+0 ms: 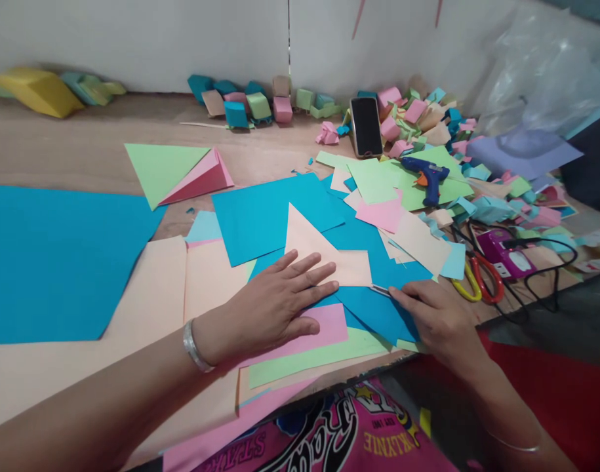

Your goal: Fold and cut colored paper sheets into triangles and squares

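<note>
My left hand (284, 295) lies flat with its fingers spread, pressing on a peach piece of paper (309, 236) with a folded, pointed flap. In my right hand (435, 314) is a slim metal blade (380, 290); its handle is hidden by the fingers. The blade's tip touches the lower right corner of the peach paper. Beneath are blue sheets (275, 213), a pink strip (324, 328) and a green strip (309, 364).
A phone (366, 126) and a blue glue gun (427, 176) lie beyond the papers. Scissors (484, 278) and a purple power socket (506, 252) are at right. Folded paper boxes (258, 105) line the wall. A green-and-pink folded paper (174, 167) and a large blue sheet (58, 262) lie left.
</note>
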Demonstrator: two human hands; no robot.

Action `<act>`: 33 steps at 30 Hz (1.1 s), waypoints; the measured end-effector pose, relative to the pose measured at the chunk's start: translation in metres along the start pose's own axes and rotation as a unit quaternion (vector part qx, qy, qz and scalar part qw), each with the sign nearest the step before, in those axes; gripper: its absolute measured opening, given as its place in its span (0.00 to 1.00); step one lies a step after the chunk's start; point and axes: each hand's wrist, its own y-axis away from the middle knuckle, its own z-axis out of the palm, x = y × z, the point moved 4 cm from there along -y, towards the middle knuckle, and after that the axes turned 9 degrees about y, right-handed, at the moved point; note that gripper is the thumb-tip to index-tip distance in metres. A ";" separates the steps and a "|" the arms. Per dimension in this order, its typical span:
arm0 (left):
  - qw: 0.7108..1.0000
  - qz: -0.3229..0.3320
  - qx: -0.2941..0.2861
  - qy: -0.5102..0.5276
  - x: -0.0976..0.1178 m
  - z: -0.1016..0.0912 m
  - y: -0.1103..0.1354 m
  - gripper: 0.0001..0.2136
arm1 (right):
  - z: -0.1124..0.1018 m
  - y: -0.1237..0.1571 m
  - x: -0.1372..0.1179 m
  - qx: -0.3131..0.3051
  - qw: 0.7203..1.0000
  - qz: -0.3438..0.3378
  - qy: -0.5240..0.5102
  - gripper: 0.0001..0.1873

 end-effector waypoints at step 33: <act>0.999 -0.005 0.022 -0.034 -0.002 0.000 0.000 0.30 | 0.004 -0.004 -0.010 0.017 1.000 -0.012 -0.010 0.16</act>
